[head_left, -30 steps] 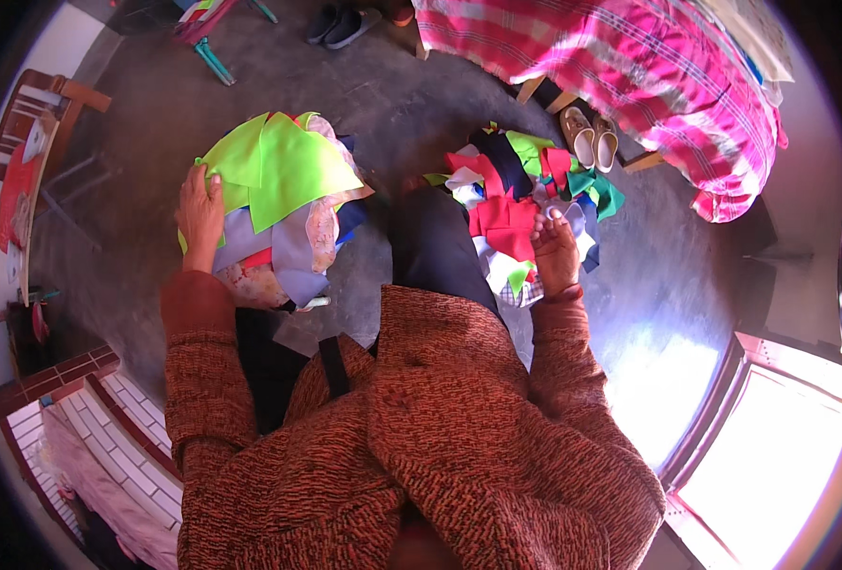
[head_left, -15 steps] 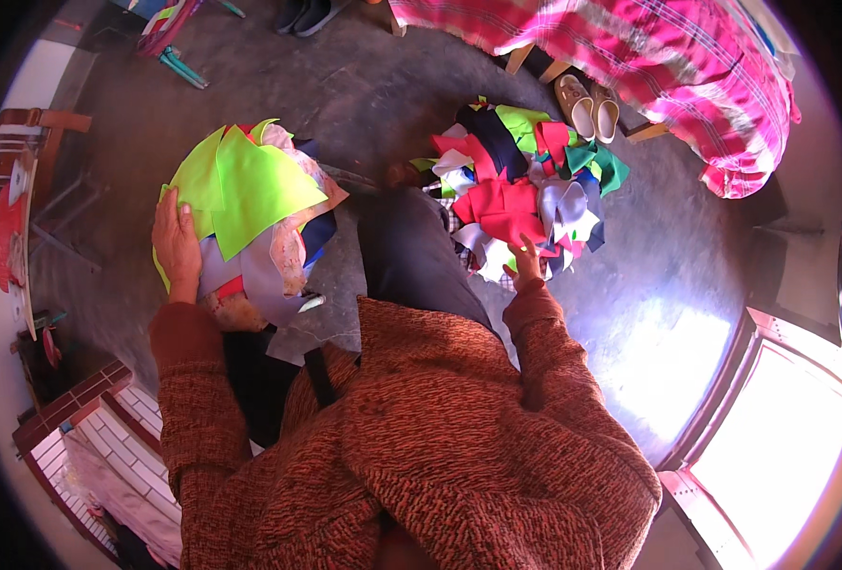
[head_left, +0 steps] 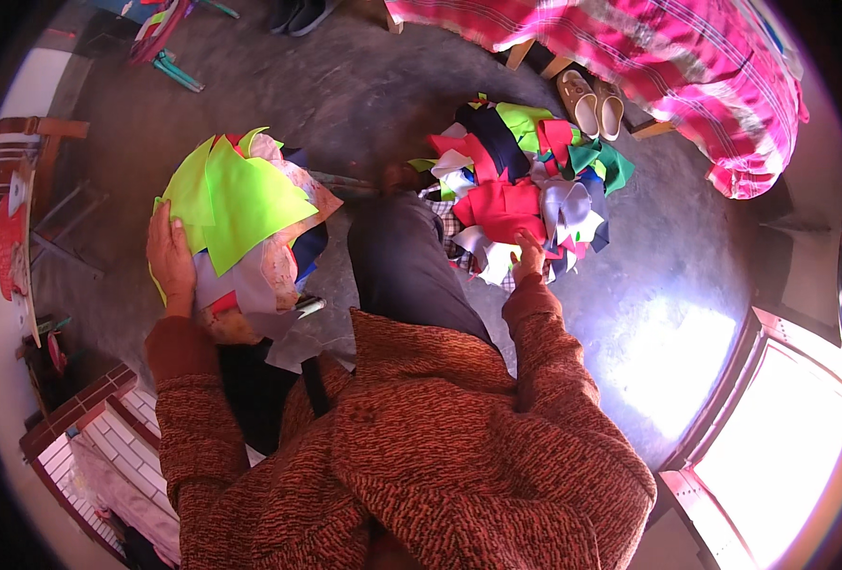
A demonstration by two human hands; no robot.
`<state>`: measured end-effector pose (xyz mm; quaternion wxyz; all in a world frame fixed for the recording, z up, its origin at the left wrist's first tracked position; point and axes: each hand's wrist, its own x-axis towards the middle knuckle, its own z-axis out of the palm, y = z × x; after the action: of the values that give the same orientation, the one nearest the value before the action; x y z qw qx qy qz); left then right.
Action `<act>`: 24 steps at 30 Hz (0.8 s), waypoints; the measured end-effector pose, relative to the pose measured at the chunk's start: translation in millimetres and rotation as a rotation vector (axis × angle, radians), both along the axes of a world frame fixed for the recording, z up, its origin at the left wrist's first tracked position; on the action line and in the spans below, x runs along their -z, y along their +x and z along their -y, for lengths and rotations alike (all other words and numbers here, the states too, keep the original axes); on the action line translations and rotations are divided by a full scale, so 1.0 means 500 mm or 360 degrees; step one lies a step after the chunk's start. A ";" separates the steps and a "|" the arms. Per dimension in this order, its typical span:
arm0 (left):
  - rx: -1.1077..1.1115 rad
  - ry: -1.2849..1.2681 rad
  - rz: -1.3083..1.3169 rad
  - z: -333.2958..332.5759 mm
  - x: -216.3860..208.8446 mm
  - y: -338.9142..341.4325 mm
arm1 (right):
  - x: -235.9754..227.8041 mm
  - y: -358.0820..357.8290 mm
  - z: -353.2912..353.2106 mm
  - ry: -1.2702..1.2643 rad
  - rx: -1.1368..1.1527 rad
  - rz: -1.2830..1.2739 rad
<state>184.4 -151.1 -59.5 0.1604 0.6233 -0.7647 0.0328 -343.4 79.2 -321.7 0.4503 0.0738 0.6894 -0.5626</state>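
Observation:
On my left is a heap of cloth pieces, topped by bright yellow-green fabric. Grey fabric and peach patterned fabric hang out lower down. My left hand lies along the heap's left side, fingers stretched against the yellow-green cloth. To the right of my knee stands a second heap of mixed scraps, with red cloth, lavender cloth and dark green cloth. My right hand is at its near edge, thumb and fingers apart beside the red cloth; nothing shows held in it.
Beige clogs sit by a bed with a pink plaid cover. Dark shoes lie at the far side. A chair stands at the left wall. Sunlight falls on the grey floor at right, near a bright opening.
My left hand and the left heap appear slightly lower in view. My right hand has shifted slightly, its fingers drawn a little off the red cloth. The right heap looks much the same.

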 end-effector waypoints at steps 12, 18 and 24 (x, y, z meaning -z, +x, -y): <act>-0.0060 -0.0027 -0.0030 0.002 0.009 -0.001 | -0.158 -0.026 0.016 -0.0637 0.0099 -0.0011; -0.0175 -0.0232 -0.0049 -0.006 0.008 -0.003 | -0.415 0.058 0.090 -0.1478 -0.0114 0.0354; 0.0025 -0.0539 -0.0397 -0.044 -0.074 -0.037 | -0.578 0.166 0.121 -0.1668 -0.0571 0.0358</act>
<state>166.1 -128.9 -22.7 0.3566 0.5807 -0.7273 0.0822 -260.3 18.9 -32.7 0.5860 -0.2185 0.2676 -0.7330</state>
